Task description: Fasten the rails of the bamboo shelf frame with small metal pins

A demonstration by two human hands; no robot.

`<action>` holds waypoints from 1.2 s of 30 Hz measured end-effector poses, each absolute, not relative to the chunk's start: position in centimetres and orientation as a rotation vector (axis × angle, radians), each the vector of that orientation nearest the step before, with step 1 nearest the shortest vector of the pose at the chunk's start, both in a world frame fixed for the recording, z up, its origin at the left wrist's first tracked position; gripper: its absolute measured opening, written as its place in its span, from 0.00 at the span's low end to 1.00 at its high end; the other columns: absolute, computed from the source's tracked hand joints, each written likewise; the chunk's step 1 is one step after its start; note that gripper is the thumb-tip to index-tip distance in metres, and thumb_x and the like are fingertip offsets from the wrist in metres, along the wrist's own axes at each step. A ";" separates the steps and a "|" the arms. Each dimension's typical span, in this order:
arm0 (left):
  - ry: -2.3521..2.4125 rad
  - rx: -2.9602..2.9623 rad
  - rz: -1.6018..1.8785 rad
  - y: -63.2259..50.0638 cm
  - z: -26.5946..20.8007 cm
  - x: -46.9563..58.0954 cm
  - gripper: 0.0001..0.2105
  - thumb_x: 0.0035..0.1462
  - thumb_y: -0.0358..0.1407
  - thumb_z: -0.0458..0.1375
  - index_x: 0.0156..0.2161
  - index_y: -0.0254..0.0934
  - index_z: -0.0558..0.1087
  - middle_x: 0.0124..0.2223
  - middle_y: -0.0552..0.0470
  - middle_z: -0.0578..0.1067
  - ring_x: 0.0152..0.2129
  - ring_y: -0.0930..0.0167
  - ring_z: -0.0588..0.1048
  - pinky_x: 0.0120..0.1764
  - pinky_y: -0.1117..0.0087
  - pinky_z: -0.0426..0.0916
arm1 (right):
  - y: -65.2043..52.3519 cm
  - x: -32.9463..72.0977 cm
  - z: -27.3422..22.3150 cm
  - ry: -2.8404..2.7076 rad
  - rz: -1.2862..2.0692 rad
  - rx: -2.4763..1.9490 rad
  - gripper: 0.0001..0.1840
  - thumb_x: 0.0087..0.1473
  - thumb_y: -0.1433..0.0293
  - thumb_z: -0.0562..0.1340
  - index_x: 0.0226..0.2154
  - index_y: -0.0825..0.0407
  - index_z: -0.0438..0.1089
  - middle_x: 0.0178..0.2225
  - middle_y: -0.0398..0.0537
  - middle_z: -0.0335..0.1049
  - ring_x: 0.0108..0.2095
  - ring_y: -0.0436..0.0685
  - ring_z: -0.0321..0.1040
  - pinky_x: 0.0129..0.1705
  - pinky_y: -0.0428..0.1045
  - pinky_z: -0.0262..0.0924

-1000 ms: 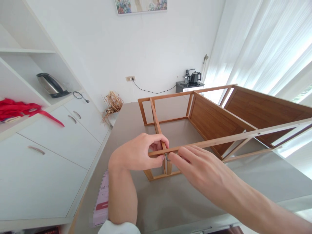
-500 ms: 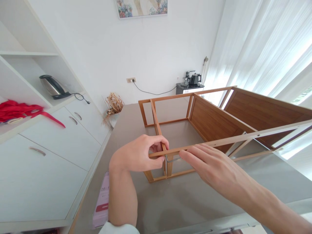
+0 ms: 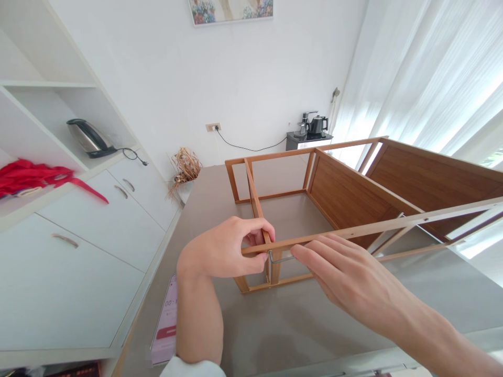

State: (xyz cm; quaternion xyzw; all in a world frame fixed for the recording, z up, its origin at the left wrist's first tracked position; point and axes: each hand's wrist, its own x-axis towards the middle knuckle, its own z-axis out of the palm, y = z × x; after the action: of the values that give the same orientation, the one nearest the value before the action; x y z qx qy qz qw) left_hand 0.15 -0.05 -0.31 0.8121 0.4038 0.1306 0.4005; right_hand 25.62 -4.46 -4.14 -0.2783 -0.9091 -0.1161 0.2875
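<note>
A brown wooden shelf frame [image 3: 351,195] with panelled boards lies on its side on the grey table [image 3: 314,330]. My left hand [image 3: 220,250] grips the near left corner, its thumb under the upper rail and its fingers over the crossbar that joins there. At that joint a bent metal hex key [image 3: 282,259] has its short end up against the rail's near face. The fingers of my right hand [image 3: 346,272] are closed over the key's long arm at its right end, resting along the rail; the fingertips are partly hidden.
A phone [image 3: 165,322] showing a timer lies by my left forearm. To the left, a white cabinet [image 3: 90,262] holds an electric kettle [image 3: 89,139] and red cloth [image 3: 33,175]. Dried plants [image 3: 186,167] stand beyond the table's far left corner. Another kettle [image 3: 317,124] is at the back.
The whole view has shifted slightly, so things sit a little further right. Both hands keep their places at the joint, and the hex key shows hardly any turn.
</note>
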 end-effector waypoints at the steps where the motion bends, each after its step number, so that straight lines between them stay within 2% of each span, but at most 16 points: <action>1: 1.021 2.053 0.329 0.0 -0.3 0.2 0.10 0.55 0.32 0.59 0.44 0.42 0.71 0.35 0.56 0.79 0.33 0.70 0.77 0.39 0.69 0.70 | -4.4 25.6 -4.1 -2.420 -0.343 -0.731 0.15 0.63 0.83 0.51 0.44 0.54 0.69 0.31 0.45 0.71 0.30 0.54 0.66 0.37 0.51 0.60; 5: 1.017 2.063 0.333 0.0 -0.3 0.2 0.11 0.55 0.32 0.59 0.44 0.42 0.71 0.34 0.56 0.79 0.33 0.70 0.76 0.39 0.69 0.70 | -4.2 25.5 -4.2 -2.417 -0.430 -0.697 0.15 0.63 0.83 0.51 0.42 0.55 0.70 0.29 0.45 0.69 0.29 0.54 0.64 0.37 0.51 0.59; 10: 1.007 2.093 0.354 -0.1 -0.4 0.0 0.13 0.56 0.33 0.59 0.48 0.42 0.72 0.35 0.56 0.80 0.33 0.70 0.76 0.39 0.70 0.70 | -4.2 25.4 -4.9 -2.382 -0.353 -0.662 0.14 0.64 0.83 0.50 0.43 0.55 0.68 0.28 0.43 0.67 0.28 0.53 0.61 0.36 0.50 0.58; 16: 1.010 2.140 0.318 -0.1 -0.4 -0.3 0.16 0.60 0.36 0.59 0.53 0.43 0.71 0.37 0.56 0.81 0.33 0.70 0.77 0.41 0.69 0.69 | -4.4 25.6 -4.7 -2.417 -0.219 -0.766 0.16 0.64 0.84 0.51 0.45 0.53 0.68 0.34 0.45 0.71 0.33 0.53 0.66 0.37 0.49 0.59; 22: 1.053 2.180 0.300 -0.1 -0.3 -0.2 0.16 0.61 0.39 0.59 0.54 0.42 0.72 0.40 0.53 0.81 0.37 0.68 0.78 0.43 0.67 0.69 | -5.3 25.4 -4.5 -2.312 -0.280 -0.781 0.15 0.62 0.84 0.54 0.43 0.52 0.67 0.29 0.42 0.68 0.29 0.52 0.62 0.33 0.49 0.58; 26: 1.086 2.225 0.309 -0.4 -0.3 -0.5 0.19 0.63 0.41 0.58 0.58 0.46 0.71 0.41 0.54 0.81 0.39 0.68 0.78 0.44 0.67 0.69 | -6.8 26.6 -5.0 -2.188 -0.248 -0.804 0.11 0.65 0.80 0.56 0.44 0.52 0.68 0.29 0.43 0.68 0.28 0.50 0.62 0.32 0.47 0.61; 28: 1.136 2.248 0.310 -0.6 -0.3 -0.7 0.20 0.63 0.43 0.58 0.59 0.49 0.70 0.42 0.55 0.80 0.39 0.67 0.78 0.44 0.66 0.69 | -7.9 28.3 -6.2 -2.038 -0.218 -0.896 0.13 0.65 0.79 0.58 0.49 0.51 0.69 0.32 0.43 0.71 0.30 0.48 0.66 0.35 0.44 0.63; 30: 1.173 2.258 0.298 -0.9 -0.4 -0.9 0.20 0.64 0.45 0.58 0.60 0.51 0.70 0.41 0.55 0.79 0.40 0.67 0.78 0.44 0.66 0.70 | -9.3 30.7 -8.7 -1.894 -0.203 -1.051 0.13 0.66 0.76 0.58 0.51 0.48 0.70 0.35 0.43 0.74 0.31 0.47 0.70 0.35 0.41 0.65; 34: 1.214 2.260 0.361 -1.6 -0.6 -1.1 0.20 0.64 0.51 0.59 0.59 0.52 0.71 0.45 0.53 0.79 0.44 0.65 0.79 0.47 0.64 0.72 | -11.7 35.3 -16.5 -1.788 0.090 -1.359 0.09 0.67 0.64 0.59 0.45 0.45 0.74 0.29 0.41 0.73 0.25 0.48 0.70 0.17 0.39 0.58; 36: 1.252 2.239 0.507 -2.0 -0.7 -1.1 0.23 0.62 0.52 0.61 0.59 0.51 0.70 0.50 0.51 0.78 0.49 0.64 0.78 0.51 0.63 0.73 | -12.3 36.8 -20.3 -1.721 0.265 -1.485 0.13 0.67 0.58 0.57 0.42 0.46 0.74 0.27 0.42 0.73 0.25 0.50 0.71 0.19 0.41 0.60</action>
State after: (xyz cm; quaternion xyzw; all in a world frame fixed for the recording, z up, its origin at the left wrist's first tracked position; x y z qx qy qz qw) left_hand -1.12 -2.01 -0.71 0.8266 0.4624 0.1873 0.2604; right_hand 36.83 -12.35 -20.30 -0.5907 -0.6848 0.1053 0.4136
